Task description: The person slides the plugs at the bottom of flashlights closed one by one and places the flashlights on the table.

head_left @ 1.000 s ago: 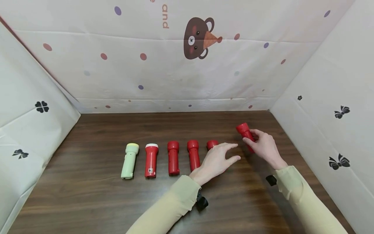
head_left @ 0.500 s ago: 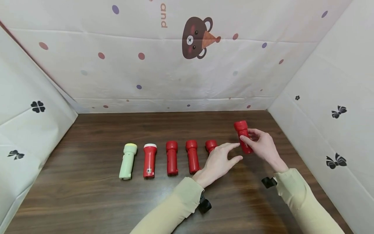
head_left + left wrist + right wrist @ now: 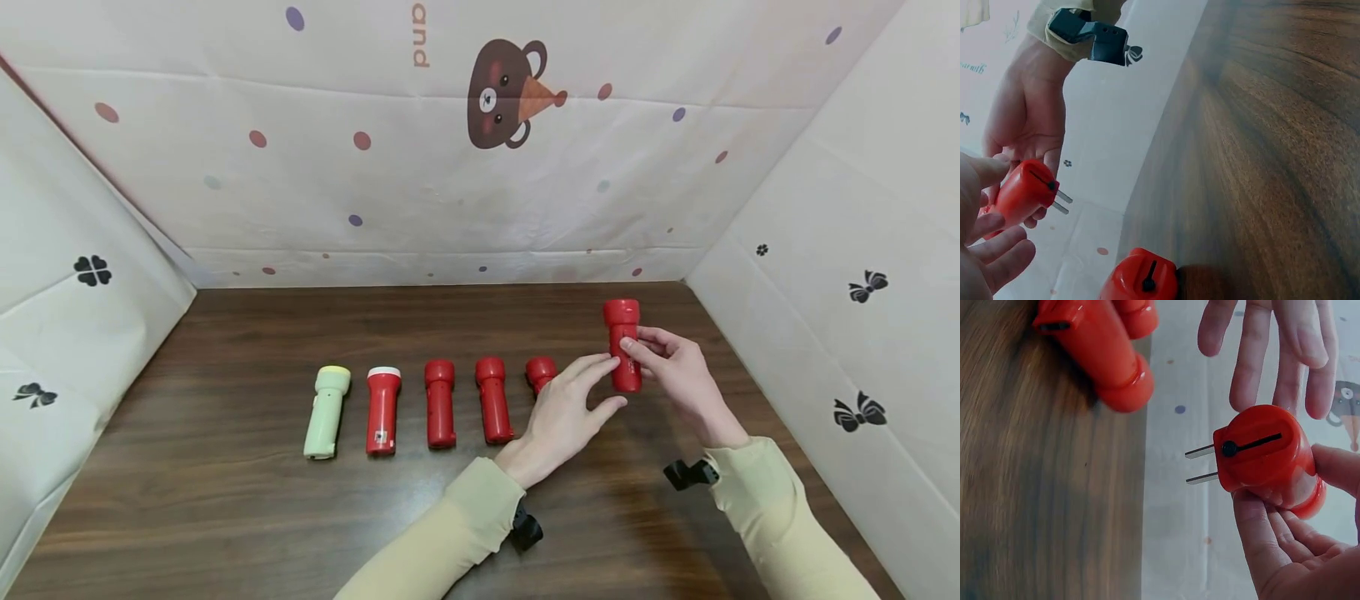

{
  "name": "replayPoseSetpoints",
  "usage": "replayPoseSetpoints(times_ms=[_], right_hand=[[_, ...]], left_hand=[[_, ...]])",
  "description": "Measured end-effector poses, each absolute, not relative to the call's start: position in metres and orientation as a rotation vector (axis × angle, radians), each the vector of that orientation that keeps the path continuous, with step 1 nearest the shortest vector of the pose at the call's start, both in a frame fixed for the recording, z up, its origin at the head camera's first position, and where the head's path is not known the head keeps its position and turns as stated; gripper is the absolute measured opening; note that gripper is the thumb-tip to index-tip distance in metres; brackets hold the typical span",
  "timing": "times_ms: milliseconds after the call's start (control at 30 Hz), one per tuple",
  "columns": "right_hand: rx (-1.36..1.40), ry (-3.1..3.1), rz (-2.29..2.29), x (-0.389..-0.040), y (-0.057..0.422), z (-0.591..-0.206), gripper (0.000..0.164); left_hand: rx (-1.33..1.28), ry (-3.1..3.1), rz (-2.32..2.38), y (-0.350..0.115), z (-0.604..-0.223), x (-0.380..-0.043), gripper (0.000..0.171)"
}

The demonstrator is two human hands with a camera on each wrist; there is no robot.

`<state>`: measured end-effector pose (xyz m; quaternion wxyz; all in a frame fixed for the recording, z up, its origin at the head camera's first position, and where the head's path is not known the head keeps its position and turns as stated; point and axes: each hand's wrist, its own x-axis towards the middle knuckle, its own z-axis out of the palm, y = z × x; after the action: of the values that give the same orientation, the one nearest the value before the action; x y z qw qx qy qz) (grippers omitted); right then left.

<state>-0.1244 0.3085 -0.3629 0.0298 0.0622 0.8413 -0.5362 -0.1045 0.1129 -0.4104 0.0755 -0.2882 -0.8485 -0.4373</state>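
Observation:
My right hand (image 3: 686,379) holds a red flashlight (image 3: 622,317) above the table, its head pointing away. Thumb and fingers grip its body in the right wrist view, where two metal plug prongs (image 3: 1202,479) stick out near a black slider (image 3: 1229,449) at the tail of the flashlight (image 3: 1272,459). With fingers extended, my left hand (image 3: 566,417) is right beside the held flashlight; whether the fingertips touch it I cannot tell. Beneath the left hand lies another red flashlight (image 3: 541,369), mostly hidden.
Left of my hands, more flashlights lie in a row on the brown wooden table (image 3: 225,517): a pale green one (image 3: 327,412), a red one with a white rim (image 3: 383,412), and two plain red ones, including the flashlight (image 3: 440,404). Printed white sheets (image 3: 420,183) enclose the back and sides.
My right hand has turned the held flashlight from leaning left to nearly straight and brought it slightly left. My left hand has shifted a little towards it.

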Motion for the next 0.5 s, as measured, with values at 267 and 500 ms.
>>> replayPoseSetpoints(times_ms=[267,500], right_hand=[[0.174,2.428,-1.865,-0.120,0.300,-0.357,0.063],[0.170,2.137,-2.123,-0.112,0.292,-0.352,0.019]], left_hand=[[-0.918,-2.423,-1.248,0.107,-0.411,-0.103,0.052],[-0.979,-2.318,-1.180,0.098,-0.407,-0.103,0.047]])
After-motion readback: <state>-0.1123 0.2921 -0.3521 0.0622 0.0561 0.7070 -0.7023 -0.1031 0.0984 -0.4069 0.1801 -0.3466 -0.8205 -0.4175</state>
